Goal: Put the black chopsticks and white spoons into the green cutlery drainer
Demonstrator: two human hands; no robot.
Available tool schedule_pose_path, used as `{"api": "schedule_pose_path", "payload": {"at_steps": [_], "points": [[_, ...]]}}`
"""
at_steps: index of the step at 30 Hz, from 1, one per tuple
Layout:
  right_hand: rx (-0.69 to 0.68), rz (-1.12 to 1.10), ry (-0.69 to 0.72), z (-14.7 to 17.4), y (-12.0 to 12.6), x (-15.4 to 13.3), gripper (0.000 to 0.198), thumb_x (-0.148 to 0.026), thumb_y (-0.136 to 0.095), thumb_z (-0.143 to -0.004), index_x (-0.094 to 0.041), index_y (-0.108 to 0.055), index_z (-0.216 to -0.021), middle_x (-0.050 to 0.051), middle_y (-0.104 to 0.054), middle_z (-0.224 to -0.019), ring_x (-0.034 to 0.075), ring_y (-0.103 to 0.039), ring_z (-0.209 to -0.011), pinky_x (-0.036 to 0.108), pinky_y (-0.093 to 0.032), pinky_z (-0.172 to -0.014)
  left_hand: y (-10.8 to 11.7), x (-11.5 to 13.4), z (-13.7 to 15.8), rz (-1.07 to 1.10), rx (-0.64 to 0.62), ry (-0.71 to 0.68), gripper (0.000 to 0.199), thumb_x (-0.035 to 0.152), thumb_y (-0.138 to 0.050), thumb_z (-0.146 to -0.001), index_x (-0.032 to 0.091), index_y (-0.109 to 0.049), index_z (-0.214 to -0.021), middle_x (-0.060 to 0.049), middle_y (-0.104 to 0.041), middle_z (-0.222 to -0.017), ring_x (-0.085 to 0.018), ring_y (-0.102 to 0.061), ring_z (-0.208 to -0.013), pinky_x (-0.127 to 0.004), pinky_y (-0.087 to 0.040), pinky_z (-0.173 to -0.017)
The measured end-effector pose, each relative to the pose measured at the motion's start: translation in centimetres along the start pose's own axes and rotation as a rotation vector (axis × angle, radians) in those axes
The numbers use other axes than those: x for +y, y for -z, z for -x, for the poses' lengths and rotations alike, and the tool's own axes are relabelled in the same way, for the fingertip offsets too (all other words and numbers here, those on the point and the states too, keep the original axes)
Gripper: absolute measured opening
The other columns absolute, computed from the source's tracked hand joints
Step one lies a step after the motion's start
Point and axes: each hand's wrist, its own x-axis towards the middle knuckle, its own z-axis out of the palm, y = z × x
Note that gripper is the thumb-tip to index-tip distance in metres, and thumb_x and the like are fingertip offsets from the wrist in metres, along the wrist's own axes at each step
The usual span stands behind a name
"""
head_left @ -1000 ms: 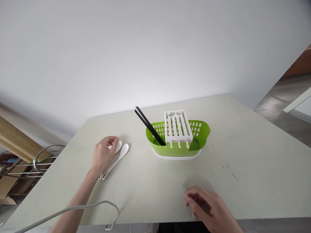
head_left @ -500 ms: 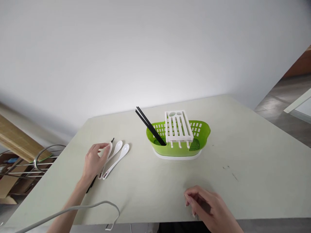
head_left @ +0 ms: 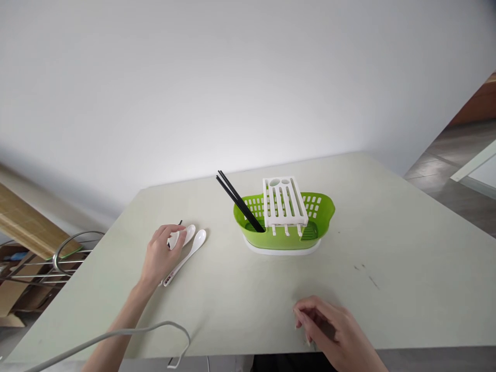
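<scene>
A wooden board [head_left: 34, 219] slants beside a metal rack [head_left: 56, 263], near cardboard [head_left: 11, 294].

Left grip [head_left: 163, 254] forward, fingers arched over thumb; right grip [head_left: 332, 326] farther back, fingers loosely curled.

The cutlery basket [head_left: 282, 239] is bright lime green, patterned with rows of small rectangular openings; its base tray [head_left: 282, 252] is white. White too is the slotted rack [head_left: 285, 221], striped by long gaps, while the chopsticks [head_left: 240, 205] are solid black. The soup spoons [head_left: 199, 238] are glossy white, one showing small dark markings on its handle. The counter [head_left: 248, 299] is pale grey-green with a few dark marks, the wall [head_left: 248, 93] plain whitish grey. The cable [head_left: 104, 336] is light grey, the board [head_left: 29, 217] yellowish tan, green along one edge.
</scene>
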Motion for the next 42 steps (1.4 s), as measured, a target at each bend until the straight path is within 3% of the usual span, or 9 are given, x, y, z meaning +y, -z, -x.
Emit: {"api": "schedule_pose_path", "payload": {"at_steps": [7,14,28,37,42], "points": [[-0.003,0.022,0.016,-0.1,0.1,-0.1,0.044,-0.057,-0.042,-0.109,-0.025,-0.068,-0.093,0.003,-0.071,-0.079,0.015,-0.064,-0.063,0.023,-0.053,-0.059,-0.4,0.3,0.4,0.014,-0.009,-0.029,0.034,0.051,-0.056,-0.097,0.023,-0.073,-0.105,-0.008,-0.075,-0.116,-0.023,-0.066,-0.098,-0.028,-0.048,-0.059],[-0.016,0.017,0.004,0.0,0.1,-0.1,0.037,-0.051,-0.045,-0.108,-0.026,-0.067,-0.093,0.001,-0.070,-0.081,0.014,-0.064,-0.063,0.022,-0.051,-0.059,-0.8,0.1,0.5,0.038,-0.020,-0.051,0.032,0.050,-0.057,-0.097,0.024,-0.073,-0.107,-0.007,-0.074,-0.116,-0.023,-0.066,-0.100,-0.027,-0.048,-0.060],[-0.025,0.033,0.001,0.0,0.2,-0.2,0.046,-0.058,-0.040,-0.109,-0.025,-0.068,-0.094,0.004,-0.071,-0.081,0.015,-0.065,-0.063,0.023,-0.053,-0.059,-0.6,0.9,0.7,0.066,-0.066,-0.005,0.040,0.057,-0.055,-0.095,0.023,-0.073,-0.107,-0.010,-0.073,-0.119,-0.025,-0.065,-0.098,-0.028,-0.046,-0.058],[-0.030,0.029,0.008,0.0,0.2,-0.2,0.044,-0.056,-0.041,-0.109,-0.025,-0.067,-0.094,0.003,-0.071,-0.082,0.014,-0.064,-0.063,0.022,-0.052,-0.059,-0.5,0.0,0.4,0.013,-0.041,-0.016,0.037,0.053,-0.054,-0.097,0.023,-0.072,-0.109,-0.009,-0.074,-0.120,-0.025,-0.067,-0.103,-0.033,-0.054,-0.079],[-0.022,0.042,0.003,0.0,0.2,-0.3,0.048,-0.060,-0.039,-0.109,-0.024,-0.068,-0.095,0.004,-0.071,-0.081,0.015,-0.065,-0.063,0.023,-0.053,-0.059,1.1,-2.0,-0.9,-0.025,0.050,0.149,0.038,0.052,-0.053,-0.093,0.022,-0.072,-0.107,-0.009,-0.076,-0.113,-0.025,-0.071,-0.095,-0.036,-0.056,-0.085]]}}
